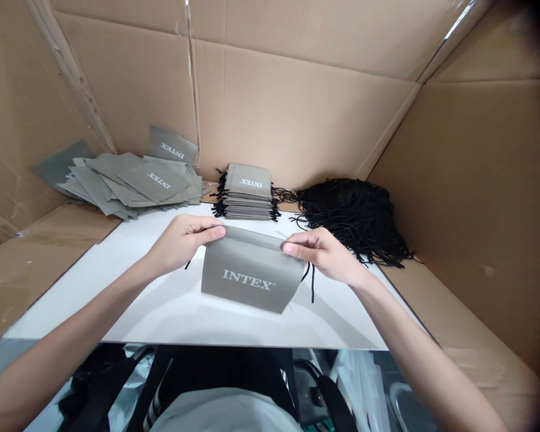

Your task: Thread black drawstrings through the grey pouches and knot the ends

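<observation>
A grey pouch (247, 273) with white INTEX lettering is held above the white board, its lettering upright to me. My left hand (186, 240) pinches its upper left corner between thumb and fingers. At the upper right corner, my right hand (321, 252) grips it the same way. Black cord ends hang out beside both hands. Behind the pouch stands a neat stack of grey pouches with black cords (249, 192). Loose flat grey pouches (139, 180) lie heaped at the back left, and a tangled pile of black cords (355, 216) lies at the back right.
Tall cardboard walls (297, 108) enclose the white board (153, 312) at the back and on both sides. Below its front edge, clear plastic bags (360, 384) show at the lower right, near my lap.
</observation>
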Demonstrator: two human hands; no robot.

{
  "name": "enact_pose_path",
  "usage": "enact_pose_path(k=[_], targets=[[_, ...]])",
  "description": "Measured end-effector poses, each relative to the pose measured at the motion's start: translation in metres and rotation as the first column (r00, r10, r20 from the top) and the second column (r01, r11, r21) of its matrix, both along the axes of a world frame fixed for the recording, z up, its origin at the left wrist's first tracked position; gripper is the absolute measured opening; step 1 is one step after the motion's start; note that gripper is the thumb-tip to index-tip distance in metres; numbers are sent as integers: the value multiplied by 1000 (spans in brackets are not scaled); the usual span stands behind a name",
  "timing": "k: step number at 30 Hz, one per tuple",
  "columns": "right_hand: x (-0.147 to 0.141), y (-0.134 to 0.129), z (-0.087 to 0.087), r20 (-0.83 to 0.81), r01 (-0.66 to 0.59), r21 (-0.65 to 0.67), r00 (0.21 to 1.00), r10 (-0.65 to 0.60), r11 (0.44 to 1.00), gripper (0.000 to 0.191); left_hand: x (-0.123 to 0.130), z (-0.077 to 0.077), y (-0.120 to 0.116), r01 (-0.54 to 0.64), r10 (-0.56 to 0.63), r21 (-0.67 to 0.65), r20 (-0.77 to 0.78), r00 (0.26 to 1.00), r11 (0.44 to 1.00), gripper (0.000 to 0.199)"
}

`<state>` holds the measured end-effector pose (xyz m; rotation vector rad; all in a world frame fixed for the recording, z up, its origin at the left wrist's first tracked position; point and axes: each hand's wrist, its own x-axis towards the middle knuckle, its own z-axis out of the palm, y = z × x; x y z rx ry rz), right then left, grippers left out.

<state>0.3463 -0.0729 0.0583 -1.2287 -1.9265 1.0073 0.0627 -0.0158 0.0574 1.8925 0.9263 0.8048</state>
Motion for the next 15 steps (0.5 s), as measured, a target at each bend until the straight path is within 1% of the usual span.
enact_pose_path(k=[2,3,5,6,8,9,10,11,13,15], targets=[[3,-3,0,-8,48,37,999,-48,998,37,1,-5,1,45,-42,-102,35,999,994,37],[5,-6,0,-8,82,82,997,-82,993,34,1,-7,2,74,-67,-142,50,996,987,38],[7,-11,0,10,125,198,992,-129,972,38,0,-10,3,107,-97,-158,67,993,982,38],[8,-14,0,35,120,250,991,-133,961,37,0,-11,3,101,-93,-128,68,993,987,38],[7,-20,-1,92,87,333,988,-124,939,29,-1,-12,0,42,-43,8,61,997,999,39],[6,-22,-1,112,67,370,987,-116,927,26,-1,-12,-2,8,-13,100,48,999,995,40],[6,-24,-1,125,46,406,987,-105,913,25,-1,-11,-4,-11,5,203,33,999,979,39],[5,-25,-1,129,23,442,988,-88,897,24,-2,-10,-6,-3,-2,309,16,1000,951,36],[4,-27,0,119,-27,500,992,-37,865,25,-3,-8,-10,88,-88,492,-24,996,866,24],[4,-28,1,103,-74,523,994,23,849,28,-5,-5,-13,177,-179,613,-58,982,770,16]])
